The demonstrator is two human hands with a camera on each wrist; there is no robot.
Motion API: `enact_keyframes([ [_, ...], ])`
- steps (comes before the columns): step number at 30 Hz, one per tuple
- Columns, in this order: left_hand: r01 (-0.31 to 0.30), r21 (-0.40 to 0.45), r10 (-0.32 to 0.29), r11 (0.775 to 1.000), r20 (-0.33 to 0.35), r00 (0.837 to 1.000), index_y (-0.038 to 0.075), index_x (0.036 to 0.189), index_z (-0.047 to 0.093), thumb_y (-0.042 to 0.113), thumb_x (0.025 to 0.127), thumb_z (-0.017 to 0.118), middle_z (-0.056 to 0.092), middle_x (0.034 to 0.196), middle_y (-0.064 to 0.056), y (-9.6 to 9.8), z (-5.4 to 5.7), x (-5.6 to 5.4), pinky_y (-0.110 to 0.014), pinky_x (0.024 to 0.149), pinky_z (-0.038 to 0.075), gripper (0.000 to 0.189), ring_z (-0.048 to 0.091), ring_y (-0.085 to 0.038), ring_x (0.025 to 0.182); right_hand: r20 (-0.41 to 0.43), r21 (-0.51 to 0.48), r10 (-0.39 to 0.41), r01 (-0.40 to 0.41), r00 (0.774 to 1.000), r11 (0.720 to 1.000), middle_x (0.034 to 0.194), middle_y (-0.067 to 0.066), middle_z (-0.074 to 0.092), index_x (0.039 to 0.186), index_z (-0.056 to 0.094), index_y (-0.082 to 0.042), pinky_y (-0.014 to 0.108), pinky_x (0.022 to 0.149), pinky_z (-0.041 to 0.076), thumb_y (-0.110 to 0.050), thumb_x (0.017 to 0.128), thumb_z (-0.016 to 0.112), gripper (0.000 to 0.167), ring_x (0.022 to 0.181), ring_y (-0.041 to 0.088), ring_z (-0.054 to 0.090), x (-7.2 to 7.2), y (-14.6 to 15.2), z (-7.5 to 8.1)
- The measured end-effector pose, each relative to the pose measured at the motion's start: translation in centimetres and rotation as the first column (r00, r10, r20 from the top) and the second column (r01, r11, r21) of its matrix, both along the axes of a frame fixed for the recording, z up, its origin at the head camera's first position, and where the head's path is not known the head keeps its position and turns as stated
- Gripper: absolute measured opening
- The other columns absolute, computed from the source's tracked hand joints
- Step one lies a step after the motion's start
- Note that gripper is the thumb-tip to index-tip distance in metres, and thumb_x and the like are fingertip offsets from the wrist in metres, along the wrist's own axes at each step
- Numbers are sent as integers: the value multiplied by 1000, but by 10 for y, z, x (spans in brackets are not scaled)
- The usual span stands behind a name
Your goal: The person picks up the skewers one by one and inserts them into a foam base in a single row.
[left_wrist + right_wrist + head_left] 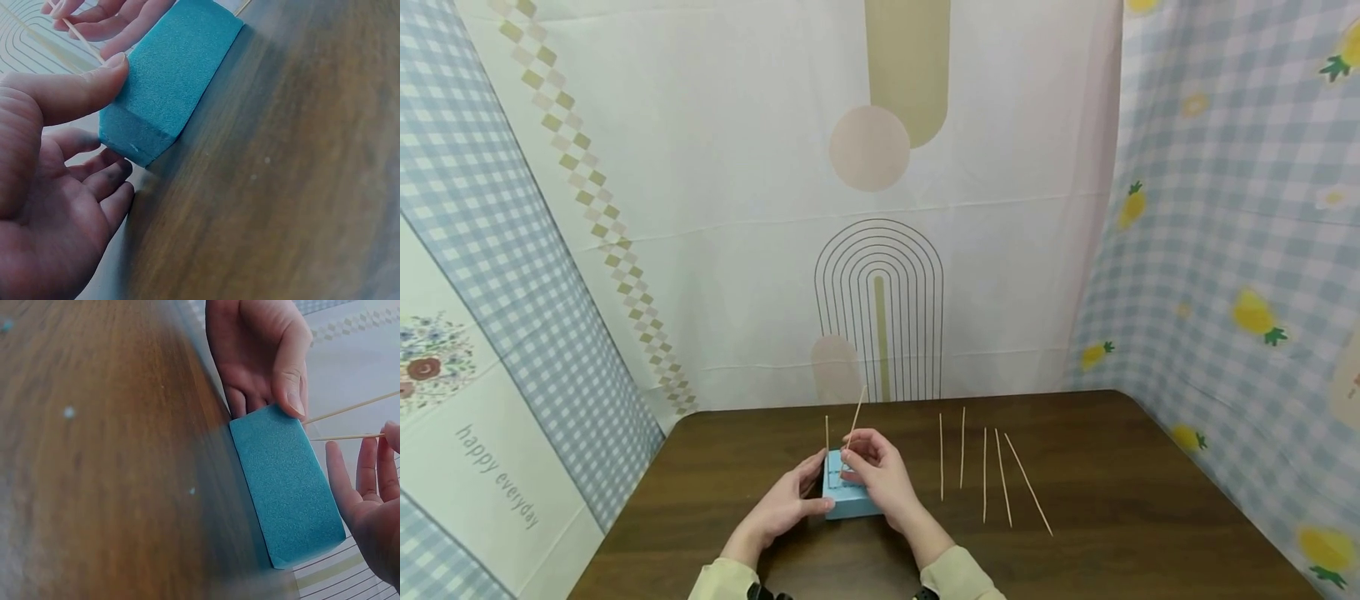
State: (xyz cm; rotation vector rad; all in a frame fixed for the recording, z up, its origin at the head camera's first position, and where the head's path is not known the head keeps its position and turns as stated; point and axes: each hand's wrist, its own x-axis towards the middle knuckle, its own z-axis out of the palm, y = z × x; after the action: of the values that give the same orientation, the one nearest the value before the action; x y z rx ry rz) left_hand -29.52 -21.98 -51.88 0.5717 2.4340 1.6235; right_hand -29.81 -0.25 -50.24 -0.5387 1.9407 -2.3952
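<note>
Nearly upright, held stick (857, 412), top leaning right

Printed cloth hangings (722, 167) suggest a home.

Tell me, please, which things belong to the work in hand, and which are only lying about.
In the job:
blue block, held by the left hand
upright wooden stick
tilted wooden stick pinched by the right hand
five loose sticks, probably for use

Just lying about:
pale specks on the table
</note>
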Motion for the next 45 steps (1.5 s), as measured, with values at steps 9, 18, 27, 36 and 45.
enact_keyframes([
  [9,-2,1,2,1000,-8,1000,-9,165,28,14,94,82,26,170,-32,0,-1,-1,-61,124,22,92,27,-50,156,-3,48,5,-5,1000,999,112,10,69,125,67,-6,55,97,59,-13,105,72,22,105,19,67,1,-1,2],
  [18,1,6,-1,1000,-5,1000,-9,165,27,14,95,82,25,170,-32,-1,2,-1,-62,125,22,92,26,-51,156,-14,53,29,-28,999,998,113,10,68,131,63,3,54,96,60,-15,105,71,32,107,25,68,1,-1,2],
  [27,-5,10,5,1000,8,1000,-8,165,28,13,94,82,24,171,-32,-1,2,0,-62,125,23,91,26,-51,156,-28,58,41,-40,999,998,113,11,68,129,63,3,58,97,58,-12,105,71,29,105,22,68,1,0,2],
  [36,-3,13,3,1000,21,1000,-7,165,27,13,95,81,23,171,-31,-1,3,0,-61,125,23,91,25,-50,157,-45,108,26,-21,999,994,111,8,68,125,66,3,51,94,61,-12,103,73,27,106,19,64,1,-1,1],
  [45,9,21,-10,1000,32,999,-6,166,27,14,96,81,22,172,-30,0,1,-1,-61,125,23,91,24,-49,157,-112,191,-29,50,993,980,103,6,70,112,71,-4,26,80,59,-12,100,77,16,96,17,64,1,-2,-2],
])
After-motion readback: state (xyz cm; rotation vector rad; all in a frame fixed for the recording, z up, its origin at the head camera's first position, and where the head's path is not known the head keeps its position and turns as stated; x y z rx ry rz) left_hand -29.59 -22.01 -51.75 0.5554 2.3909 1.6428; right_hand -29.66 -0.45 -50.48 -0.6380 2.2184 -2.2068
